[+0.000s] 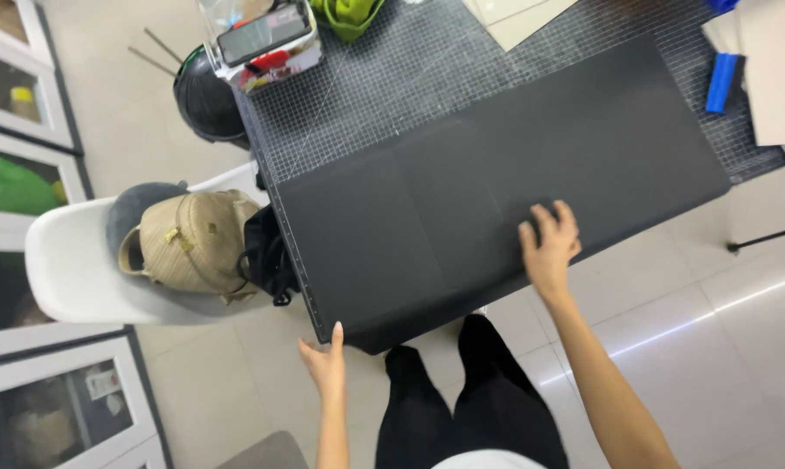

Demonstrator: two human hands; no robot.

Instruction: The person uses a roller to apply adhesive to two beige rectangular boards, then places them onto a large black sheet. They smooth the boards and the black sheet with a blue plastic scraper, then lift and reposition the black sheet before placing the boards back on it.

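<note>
A large black rectangular sheet [496, 191] lies flat on the gridded cutting-mat surface [392, 78], long axis running lower left to upper right, near edge overhanging. Right hand [549, 247] presses flat on it, fingers spread; left hand [325, 365] open, fingertip at sheet's corner. Pale tiled floor [696, 304]; white chair [71, 260] w/ tan backpack [192, 243]; clear box [266, 43] at surface's far-left corner.

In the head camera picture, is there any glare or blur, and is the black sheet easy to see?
Head view: sharp overall, evenly lit; a bright glare streak lies on the floor tiles; the black sheet is matte, with faint creases visible; the right hand on it and the left hand at its corner show no motion blur.
</note>
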